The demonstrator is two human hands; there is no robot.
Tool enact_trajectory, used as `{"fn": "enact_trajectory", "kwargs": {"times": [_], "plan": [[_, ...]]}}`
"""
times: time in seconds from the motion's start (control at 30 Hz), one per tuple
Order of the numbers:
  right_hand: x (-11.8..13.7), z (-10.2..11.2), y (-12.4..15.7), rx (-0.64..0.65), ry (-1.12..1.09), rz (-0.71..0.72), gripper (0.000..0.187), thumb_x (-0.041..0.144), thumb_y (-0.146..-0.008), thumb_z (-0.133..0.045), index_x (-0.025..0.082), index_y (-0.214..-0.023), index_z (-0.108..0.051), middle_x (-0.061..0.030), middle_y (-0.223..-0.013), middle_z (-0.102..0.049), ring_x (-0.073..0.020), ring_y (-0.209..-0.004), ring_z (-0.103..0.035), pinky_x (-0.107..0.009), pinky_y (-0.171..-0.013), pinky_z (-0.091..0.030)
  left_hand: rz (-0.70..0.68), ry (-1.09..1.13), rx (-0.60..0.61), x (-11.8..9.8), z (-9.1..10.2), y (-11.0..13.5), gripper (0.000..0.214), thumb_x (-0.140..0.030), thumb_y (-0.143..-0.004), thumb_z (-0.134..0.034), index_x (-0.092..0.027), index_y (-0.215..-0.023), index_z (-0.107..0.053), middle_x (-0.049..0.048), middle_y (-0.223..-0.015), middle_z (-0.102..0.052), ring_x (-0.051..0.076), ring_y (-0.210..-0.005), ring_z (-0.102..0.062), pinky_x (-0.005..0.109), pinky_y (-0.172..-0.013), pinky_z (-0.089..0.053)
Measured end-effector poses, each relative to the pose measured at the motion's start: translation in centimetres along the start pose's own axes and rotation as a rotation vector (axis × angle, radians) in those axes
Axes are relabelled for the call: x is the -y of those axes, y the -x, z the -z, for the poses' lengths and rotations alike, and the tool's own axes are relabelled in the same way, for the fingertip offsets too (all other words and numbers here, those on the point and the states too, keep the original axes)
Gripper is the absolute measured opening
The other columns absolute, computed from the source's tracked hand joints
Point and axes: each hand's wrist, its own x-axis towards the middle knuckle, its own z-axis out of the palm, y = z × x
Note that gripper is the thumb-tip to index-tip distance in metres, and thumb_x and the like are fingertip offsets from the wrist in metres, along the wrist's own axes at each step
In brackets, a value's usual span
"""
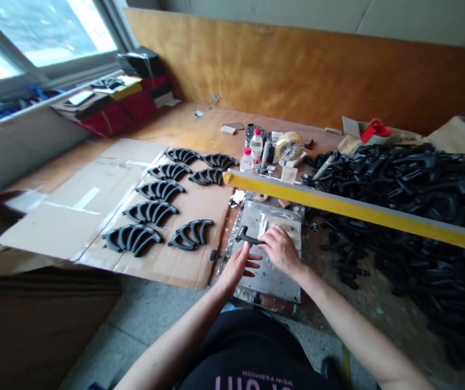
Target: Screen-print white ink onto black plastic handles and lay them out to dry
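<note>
A grey metal plate (271, 279) lies at the table's near edge. On it rests one black curved plastic piece (244, 237). My right hand (281, 250) is over the plate with fingers curled at the right end of that piece, seemingly pinching it. Just left of it, my left hand (238, 266) has its fingers stretched out and spread, close below the piece and holding nothing. Left of the plate, fanned groups of the same black pieces (163, 208) lie in rows on flat cardboard (94, 211).
A big heap of black pieces (415, 195) fills the right side of the table. A yellow-edged bar (350, 208) crosses above it. Small bottles (252, 151) and a tape roll (289, 145) stand behind the plate. A wooden board (297, 65) backs the table; a window is at left.
</note>
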Motion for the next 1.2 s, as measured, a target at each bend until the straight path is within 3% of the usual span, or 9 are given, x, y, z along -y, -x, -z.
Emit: {"fn": "enact_trajectory", "kwargs": {"times": [0.13,0.3,0.37,0.47,0.67,0.8,0.97,1.07,1.2], "plan": [[6.0,-4.1,-2.8,0.112,-0.02,0.221,0.023,0.036,-0.097,-0.05,0.023,-0.096,-0.069,-0.0075,-0.092,-0.063,-0.0236,-0.095,-0.053,-0.036,-0.085,-0.041,-0.094,0.121,-0.329,2.6,5.0,0.1,0.06,-0.074,-0.074,-0.053,-0.015,-0.085,-0.06,0.009,-0.083,-0.069,0.016,-0.066,-0.063,0.023,-0.051,-0.043],[8.2,-10.9,-8.8,0.258,-0.114,0.116,0.023,0.034,-0.097,-0.052,0.024,-0.11,-0.067,-0.0059,-0.101,-0.063,-0.0201,-0.103,-0.054,-0.031,-0.091,-0.043,-0.021,-0.073,-0.65,4.9,15.9,-0.5,0.062,-0.071,-0.081,-0.037,-0.013,-0.081,-0.061,0.0112,-0.078,-0.069,0.015,-0.059,-0.059,0.026,-0.052,-0.044],[8.8,-13.2,-10.8,0.327,-0.091,0.047,0.023,0.032,-0.096,-0.053,0.023,-0.111,-0.068,-0.007,-0.104,-0.062,-0.0201,-0.104,-0.055,-0.03,-0.091,-0.044,0.031,-0.135,-0.718,5.6,19.1,-1.0,0.061,-0.069,-0.082,-0.034,-0.014,-0.078,-0.06,0.0122,-0.074,-0.068,0.017,-0.055,-0.058,0.028,-0.05,-0.045],[10.3,-15.9,-12.7,0.394,-0.026,0.023,0.023,0.031,-0.094,-0.054,0.024,-0.113,-0.066,-0.0084,-0.112,-0.059,-0.0221,-0.105,-0.054,-0.033,-0.089,-0.045,0.084,-0.189,-0.701,6.3,21.7,-1.7,0.056,-0.068,-0.081,-0.037,-0.018,-0.068,-0.059,0.0107,-0.062,-0.065,0.019,-0.047,-0.056,0.032,-0.047,-0.044],[13.4,-18.9,-14.0,0.519,0.102,-0.044,0.026,0.037,-0.093,-0.054,0.026,-0.114,-0.064,-0.0115,-0.119,-0.057,-0.0285,-0.103,-0.056,-0.039,-0.078,-0.049,0.048,-0.39,-0.785,6.7,22.0,-1.7,0.044,-0.06,-0.084,-0.044,-0.023,-0.065,-0.057,0.0071,-0.058,-0.062,0.025,-0.059,-0.062,0.034,-0.059,-0.046],[13.5,-19.6,-14.6,0.507,0.136,-0.078,0.029,0.041,-0.091,-0.055,0.021,-0.108,-0.067,-0.0128,-0.118,-0.059,-0.0305,-0.104,-0.056,-0.04,-0.079,-0.049,-0.102,-0.508,-0.909,7.3,20.7,-1.0,0.035,-0.052,-0.088,-0.046,-0.022,-0.091,-0.062,0.01,-0.095,-0.066,0.024,-0.084,-0.063,0.036,-0.081,-0.048],[12.6,-19.1,-14.9,0.503,0.15,-0.045,0.03,0.04,-0.092,-0.051,0.022,-0.108,-0.069,-0.0118,-0.113,-0.062,-0.0287,-0.103,-0.057,-0.04,-0.082,-0.049,-0.258,-0.709,-0.839,7.5,19.4,-1.6,0.041,-0.045,-0.092,-0.045,-0.025,-0.125,-0.06,0.0105,-0.13,-0.054,0.021,-0.098,-0.063,0.033,-0.085,-0.049],[12.4,-18.8,-14.8,0.521,0.164,-0.027,0.03,0.04,-0.092,-0.052,0.022,-0.109,-0.069,-0.0113,-0.112,-0.063,-0.0279,-0.102,-0.058,-0.038,-0.08,-0.049,-0.196,-0.875,-0.821,6.9,19.3,-2.5,0.047,-0.046,-0.094,-0.041,-0.027,-0.134,-0.056,0.0124,-0.13,-0.054,0.028,-0.109,-0.059,0.037,-0.081,-0.051],[12.5,-18.5,-14.6,0.537,0.198,-0.019,0.03,0.041,-0.092,-0.053,0.024,-0.11,-0.07,-0.0095,-0.112,-0.063,-0.0263,-0.1,-0.058,-0.034,-0.077,-0.049,-0.119,-0.939,-0.821,6.0,19.3,-3.1,0.049,-0.048,-0.095,-0.039,-0.025,-0.135,-0.055,0.0133,-0.127,-0.055,0.027,-0.103,-0.062,0.037,-0.077,-0.051]]}}
